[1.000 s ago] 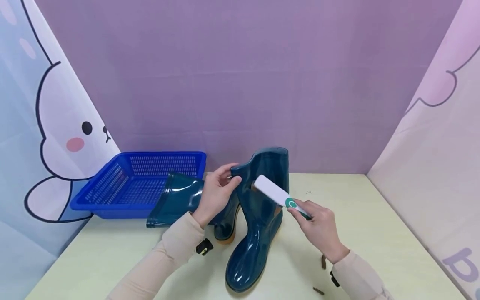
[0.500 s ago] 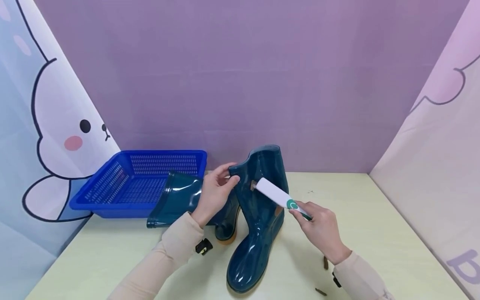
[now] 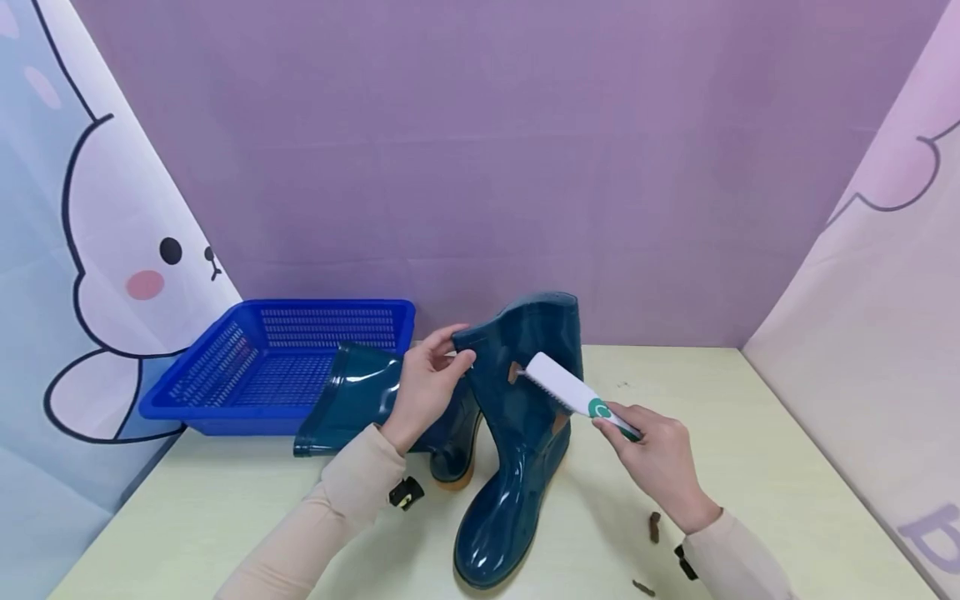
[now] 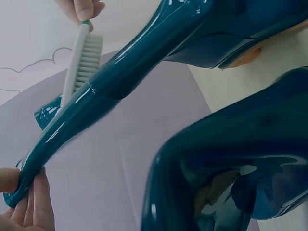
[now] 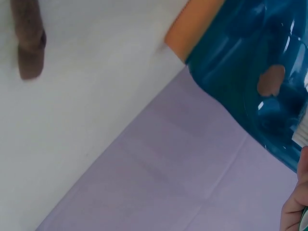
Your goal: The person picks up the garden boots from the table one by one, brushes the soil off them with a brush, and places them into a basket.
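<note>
A glossy dark teal rubber boot [image 3: 491, 521] stands on the table, its shaft tilted a little. My left hand [image 3: 429, 379] pinches the left side of its top rim between thumb and fingers. In my right hand [image 3: 663, 458] is a scrubbing brush [image 3: 562, 385] with a white back and green handle. Its bristles face the boot shaft, and its tip is close beside a brown patch [image 3: 514, 372]. A lower brown smear [image 5: 271, 80] shows on the shaft in the right wrist view. The left wrist view has pale bristles [image 4: 89, 62] along the shaft's edge.
A second teal boot [image 3: 360, 396] lies on its side at the left, in front of a blue perforated basket [image 3: 270, 425]. Brown pieces [image 3: 655, 527] lie on the table near my right wrist. Fabric walls [image 3: 525, 167] enclose the back and sides.
The brush and my right hand have moved right, showing more of the upper brown patch. The boot's top swayed left, then back right. My left hand kept its grip on the rim.
</note>
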Demonstrator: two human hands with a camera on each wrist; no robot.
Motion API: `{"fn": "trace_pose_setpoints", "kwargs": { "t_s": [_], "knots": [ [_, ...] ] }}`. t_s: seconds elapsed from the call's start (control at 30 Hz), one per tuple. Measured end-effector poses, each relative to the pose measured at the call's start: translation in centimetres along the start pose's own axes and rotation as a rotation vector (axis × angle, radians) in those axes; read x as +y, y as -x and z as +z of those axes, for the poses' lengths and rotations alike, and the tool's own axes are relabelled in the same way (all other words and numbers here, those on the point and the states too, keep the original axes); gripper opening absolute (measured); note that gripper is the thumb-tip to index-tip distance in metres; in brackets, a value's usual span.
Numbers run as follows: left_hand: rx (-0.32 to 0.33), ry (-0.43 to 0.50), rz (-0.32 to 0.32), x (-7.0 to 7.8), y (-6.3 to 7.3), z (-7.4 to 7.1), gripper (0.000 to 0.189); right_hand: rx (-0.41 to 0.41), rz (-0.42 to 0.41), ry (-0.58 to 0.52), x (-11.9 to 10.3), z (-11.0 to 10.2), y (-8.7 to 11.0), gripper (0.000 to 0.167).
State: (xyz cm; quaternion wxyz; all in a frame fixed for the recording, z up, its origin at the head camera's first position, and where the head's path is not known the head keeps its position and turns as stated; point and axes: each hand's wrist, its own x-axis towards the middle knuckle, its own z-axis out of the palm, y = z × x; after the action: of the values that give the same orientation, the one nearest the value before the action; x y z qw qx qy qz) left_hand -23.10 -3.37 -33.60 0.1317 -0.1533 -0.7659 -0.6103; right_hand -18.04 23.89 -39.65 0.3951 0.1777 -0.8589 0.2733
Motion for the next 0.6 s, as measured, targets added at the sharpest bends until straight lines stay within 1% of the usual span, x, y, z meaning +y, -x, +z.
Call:
{"fn": "trace_pose_setpoints", "kwargs": {
  "t_s": [0.1,0.2,0.27,0.4,0.47,0.6],
  "knots": [
    [-0.002,0.003,-0.002,0.0,0.0,0.0,0.033,0.016,0.017,-0.029,-0.1,-0.5,0.0,0.024],
    [-0.005,-0.002,0.009,0.1,0.1,0.2,0.033,0.042,0.015,-0.070,-0.5,-0.8,-0.1,0.025],
    [-0.008,-0.002,0.011,0.3,0.2,0.4,0.034,0.066,-0.006,-0.112,-0.9,-0.9,-0.1,0.027],
    [-0.024,0.012,0.012,0.6,0.4,0.7,0.034,0.104,-0.075,-0.173,-1.7,-0.7,-0.5,0.033],
    [-0.030,0.012,0.014,0.7,0.5,0.7,0.033,0.111,-0.098,-0.176,-1.9,-0.5,-0.6,0.035],
    [-0.034,0.011,0.020,0.9,0.7,0.7,0.033,0.105,-0.119,-0.135,-1.9,-0.3,-0.6,0.036]
  ]
}}
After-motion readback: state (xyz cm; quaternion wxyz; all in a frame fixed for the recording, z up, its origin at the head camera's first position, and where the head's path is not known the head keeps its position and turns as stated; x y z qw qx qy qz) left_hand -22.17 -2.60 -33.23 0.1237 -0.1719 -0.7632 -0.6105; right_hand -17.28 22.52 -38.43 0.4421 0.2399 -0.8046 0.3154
